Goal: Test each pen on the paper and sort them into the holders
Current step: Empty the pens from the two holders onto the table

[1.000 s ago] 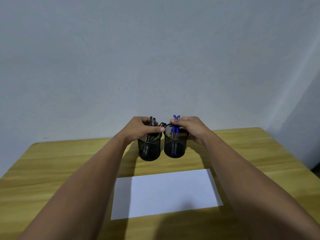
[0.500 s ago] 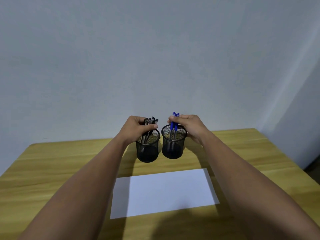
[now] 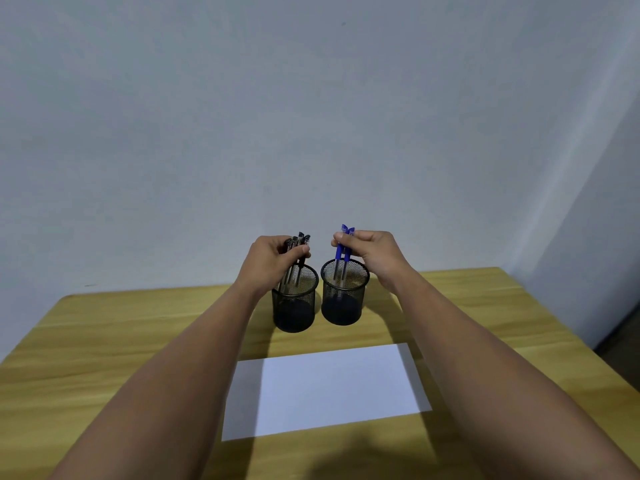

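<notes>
Left holder [image 3: 294,308] & right holder [image 3: 344,299]: both black, fine mesh pattern, darker at the bottom. Pens in the left hand [image 3: 268,259]: black and dark grey bodies [image 3: 297,252], w/ silver-grey lower parts. Pens in the right hand [image 3: 372,251]: blue caps [image 3: 343,245], w/ pale, see-through barrels below. Paper [image 3: 329,389]: plain white, no marks. Table [image 3: 121,341]: yellow-brown wood w/ long grain lines. Wall [image 3: 311,116]: plain pale grey-blue.
</notes>
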`<state>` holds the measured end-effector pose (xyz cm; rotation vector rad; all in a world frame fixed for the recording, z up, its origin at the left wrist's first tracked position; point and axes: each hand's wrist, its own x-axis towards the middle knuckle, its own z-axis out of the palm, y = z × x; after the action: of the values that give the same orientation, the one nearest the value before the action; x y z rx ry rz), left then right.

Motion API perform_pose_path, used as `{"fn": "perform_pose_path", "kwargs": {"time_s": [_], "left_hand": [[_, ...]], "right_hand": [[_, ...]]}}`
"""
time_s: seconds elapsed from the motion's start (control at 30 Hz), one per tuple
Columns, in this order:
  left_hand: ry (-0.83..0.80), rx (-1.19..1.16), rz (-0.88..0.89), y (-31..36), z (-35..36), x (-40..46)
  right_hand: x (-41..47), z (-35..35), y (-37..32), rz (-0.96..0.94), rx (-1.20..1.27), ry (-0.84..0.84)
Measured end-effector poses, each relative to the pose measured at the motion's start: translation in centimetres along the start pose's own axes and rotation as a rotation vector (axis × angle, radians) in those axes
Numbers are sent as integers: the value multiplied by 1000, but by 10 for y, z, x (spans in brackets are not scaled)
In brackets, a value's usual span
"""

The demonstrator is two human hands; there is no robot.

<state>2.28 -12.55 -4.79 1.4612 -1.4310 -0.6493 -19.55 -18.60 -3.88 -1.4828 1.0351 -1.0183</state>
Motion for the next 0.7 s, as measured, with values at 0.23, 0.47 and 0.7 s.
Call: {"fn": "perform_pose_path", "kwargs": {"time_s": [0.23, 0.47, 0.7], "left_hand": [[121, -157, 62, 35, -7, -2], [183, -148, 103, 89, -35, -21], [114, -144, -5, 120, -97, -67]], "right_hand": [[-7, -1, -34, -115, 16, 99], [-39, 10, -99, -163, 88, 86], [-76, 50, -131, -161, 94, -1]]}}
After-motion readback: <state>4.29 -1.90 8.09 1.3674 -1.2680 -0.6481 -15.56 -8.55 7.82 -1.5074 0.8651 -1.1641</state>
